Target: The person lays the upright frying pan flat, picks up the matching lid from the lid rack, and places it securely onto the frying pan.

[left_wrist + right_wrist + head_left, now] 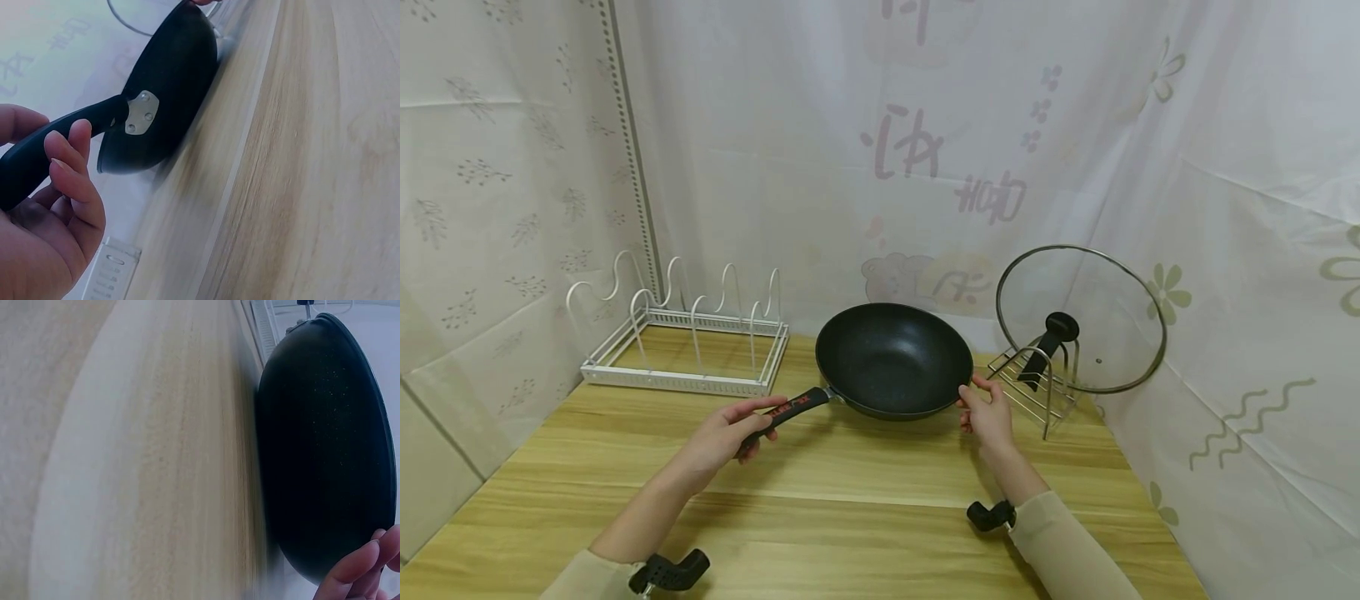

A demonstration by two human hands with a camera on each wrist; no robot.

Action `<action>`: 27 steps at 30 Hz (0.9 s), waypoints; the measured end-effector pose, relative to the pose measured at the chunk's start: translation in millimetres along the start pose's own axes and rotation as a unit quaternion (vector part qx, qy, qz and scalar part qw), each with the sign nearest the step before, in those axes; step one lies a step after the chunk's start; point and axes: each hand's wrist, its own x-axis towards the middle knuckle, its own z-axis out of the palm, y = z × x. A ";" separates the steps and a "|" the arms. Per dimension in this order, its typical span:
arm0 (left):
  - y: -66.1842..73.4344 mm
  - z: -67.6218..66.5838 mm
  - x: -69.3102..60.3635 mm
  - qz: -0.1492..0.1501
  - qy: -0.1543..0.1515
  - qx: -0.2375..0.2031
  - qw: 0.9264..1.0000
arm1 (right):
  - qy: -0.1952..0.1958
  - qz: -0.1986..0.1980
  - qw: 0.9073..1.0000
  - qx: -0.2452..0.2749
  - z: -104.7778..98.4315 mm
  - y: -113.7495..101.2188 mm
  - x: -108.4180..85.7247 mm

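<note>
the black pan (891, 358) sits between my two hands and a little beyond them, at the far part of the wooden table (850, 533). its handle (811, 400) slants back toward me on the left, and my left hand (718, 437) is curled around it. my right hand (988, 412) pinches the rim at the opposite side, thumb and fingers on either face. i can't tell whether the base touches the table.

to the left stands a white rack (677, 386); just right of my right hand, a wire stand (1047, 408) holds a glass lid (1108, 317), tilted.

from my head i see the pan's inside and the red lettering (790, 406) on the handle. my left wrist's view instead shows the metal bracket (143, 112) with three rivets, and my right wrist's shows pale specks (334, 394) across the dark outer wall.
</note>
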 end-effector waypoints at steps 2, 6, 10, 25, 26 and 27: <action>0.1 -0.7 0.0 0.004 -0.003 0.003 1.000 | 0.000 0.001 1.000 0.002 0.4 -0.3 -1.4; -0.5 -3.2 0.9 0.010 -0.004 0.004 1.000 | 0.000 0.006 1.000 0.007 1.5 -0.3 -3.6; -2.1 -7.4 3.0 0.013 -0.008 0.010 1.000 | -0.002 0.013 1.000 0.016 2.4 0.6 -4.3; 0.4 -21.8 9.1 0.020 -0.023 0.029 0.999 | -0.008 0.019 0.999 0.030 4.4 -3.1 -14.3; 0.5 -22.6 9.5 0.020 -0.026 0.029 0.999 | -0.007 0.020 0.999 0.030 4.6 -3.1 -14.7; 0.5 -23.4 9.9 0.020 -0.027 0.028 0.999 | -0.006 0.020 0.999 0.028 5.0 -3.2 -15.4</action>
